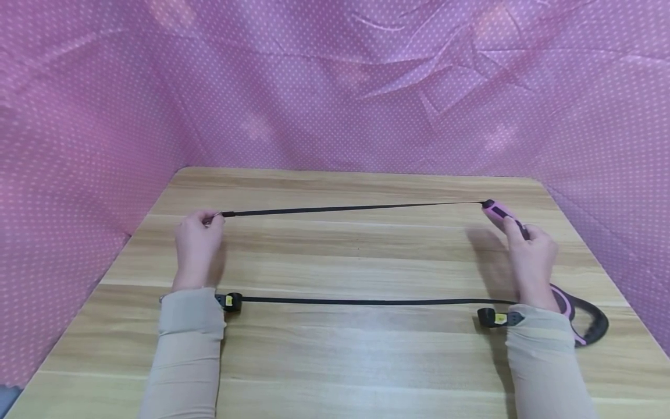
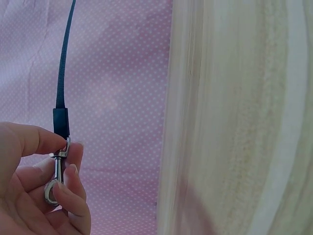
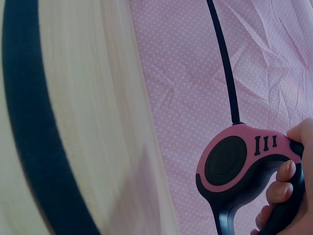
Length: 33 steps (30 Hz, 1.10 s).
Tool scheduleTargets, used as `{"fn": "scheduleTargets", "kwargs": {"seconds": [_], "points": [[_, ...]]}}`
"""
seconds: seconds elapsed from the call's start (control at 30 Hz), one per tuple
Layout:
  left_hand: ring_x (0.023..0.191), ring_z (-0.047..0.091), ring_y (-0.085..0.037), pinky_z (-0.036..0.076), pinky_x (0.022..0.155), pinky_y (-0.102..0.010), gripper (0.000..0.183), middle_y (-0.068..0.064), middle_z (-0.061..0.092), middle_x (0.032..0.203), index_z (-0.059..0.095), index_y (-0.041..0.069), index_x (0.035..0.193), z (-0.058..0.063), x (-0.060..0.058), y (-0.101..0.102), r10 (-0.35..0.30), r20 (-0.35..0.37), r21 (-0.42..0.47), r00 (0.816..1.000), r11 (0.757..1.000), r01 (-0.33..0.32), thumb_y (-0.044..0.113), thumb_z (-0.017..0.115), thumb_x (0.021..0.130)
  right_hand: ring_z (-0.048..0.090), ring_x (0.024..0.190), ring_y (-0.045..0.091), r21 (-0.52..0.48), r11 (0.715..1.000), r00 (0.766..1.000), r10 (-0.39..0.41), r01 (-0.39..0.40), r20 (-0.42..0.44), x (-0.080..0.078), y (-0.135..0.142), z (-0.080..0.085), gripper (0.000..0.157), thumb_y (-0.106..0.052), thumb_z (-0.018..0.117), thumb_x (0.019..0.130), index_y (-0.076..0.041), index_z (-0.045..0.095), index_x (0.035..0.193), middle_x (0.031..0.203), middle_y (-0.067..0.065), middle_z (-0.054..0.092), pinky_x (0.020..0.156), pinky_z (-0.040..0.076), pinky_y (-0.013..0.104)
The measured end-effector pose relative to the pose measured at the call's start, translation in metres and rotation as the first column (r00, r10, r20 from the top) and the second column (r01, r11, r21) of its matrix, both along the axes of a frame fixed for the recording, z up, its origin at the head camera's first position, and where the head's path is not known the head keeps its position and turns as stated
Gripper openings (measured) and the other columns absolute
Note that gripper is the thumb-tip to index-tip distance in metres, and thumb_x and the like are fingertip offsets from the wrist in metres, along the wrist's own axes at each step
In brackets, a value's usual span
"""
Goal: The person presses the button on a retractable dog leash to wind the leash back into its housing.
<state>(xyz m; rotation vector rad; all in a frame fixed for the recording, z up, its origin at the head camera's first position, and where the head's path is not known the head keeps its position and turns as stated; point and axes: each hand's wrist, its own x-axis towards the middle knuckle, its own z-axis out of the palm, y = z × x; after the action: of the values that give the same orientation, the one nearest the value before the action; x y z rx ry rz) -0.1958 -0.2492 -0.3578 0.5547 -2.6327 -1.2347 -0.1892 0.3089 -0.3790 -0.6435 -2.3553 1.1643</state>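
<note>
From my feeds I have the left hand (image 1: pixel 198 247) pinching a shiny metal clasp (image 2: pixel 57 169) between thumb and forefinger, the other fingers curled around its ring end. The right hand (image 1: pixel 533 256) is wrapped around the black grip of a pink-and-black leash (image 3: pixel 225 159), whose rounded casing sits just ahead of it. That casing looks like smooth plastic, with a dark disc on its face and 3 small bone-shaped marks nearer the fingers. A flat black woven strap (image 1: pixel 314 209) runs nearly straight between the 2 hands, raised off the surface, broad near the left hand and edge-on near the right.

Below both hands I see a pale wood-grain bench (image 1: pixel 356 361), striped with tan and cream, its far corners rounded. Beyond the hands and to either side hangs pink cloth (image 1: pixel 335 87) with white dots, creased above the right hand.

Behind the right hand, another pink-and-black leash (image 1: pixel 598 326) rests on the bench, its curved handle outward of the wrist. Its dark strap (image 1: pixel 366 302) lies flat, nearer me than the hands, reaching toward the left wrist. The right sleeve (image 1: pixel 544 361) blocks part of that leash, and the left wrist's small black camera (image 1: pixel 230 302) hides the strap's far end.
</note>
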Motion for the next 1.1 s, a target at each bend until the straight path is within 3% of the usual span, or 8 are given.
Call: {"fn": "scheduleTargets", "kwargs": {"seconds": [0.63,0.83,1.1], "points": [[0.126,0.053,-0.035,0.042,0.109,-0.049,0.043,-0.019,0.058,0.137,0.057,0.004,0.135,-0.001,0.003,0.001,-0.015,-0.025,0.008,1.000,1.000,0.015,0.027,0.045,0.102,0.041,0.070,0.021,0.060,0.997,0.999,0.042,-0.042,-0.008,-0.001,-0.006,0.000,0.052,-0.051,0.059,0.092,-0.006,0.053,0.066,0.064,-0.003,0.047,0.059,0.031,0.031],[0.122,0.055,-0.034,0.044,0.106,-0.049,0.042,-0.020,0.060,0.135,0.059,0.003,0.133,-0.002,0.003,0.002,-0.018,-0.046,-0.024,0.999,1.000,0.017,0.027,0.045,0.102,0.041,0.067,0.018,0.020,0.998,0.998,0.064,-0.064,0.005,-0.001,-0.009,0.001,0.054,-0.055,0.060,0.091,-0.007,0.054,0.067,0.061,-0.006,0.047,0.056,0.032,0.031],[0.125,0.055,-0.035,0.044,0.108,-0.048,0.042,-0.019,0.060,0.136,0.060,0.004,0.133,-0.001,0.003,0.003,-0.020,-0.045,-0.031,0.999,0.999,0.019,0.028,0.046,0.102,0.042,0.071,0.019,0.004,0.996,0.996,0.089,-0.089,0.011,0.001,-0.013,0.002,0.055,-0.057,0.059,0.091,-0.006,0.056,0.071,0.070,0.001,0.050,0.058,0.033,0.033]]}}
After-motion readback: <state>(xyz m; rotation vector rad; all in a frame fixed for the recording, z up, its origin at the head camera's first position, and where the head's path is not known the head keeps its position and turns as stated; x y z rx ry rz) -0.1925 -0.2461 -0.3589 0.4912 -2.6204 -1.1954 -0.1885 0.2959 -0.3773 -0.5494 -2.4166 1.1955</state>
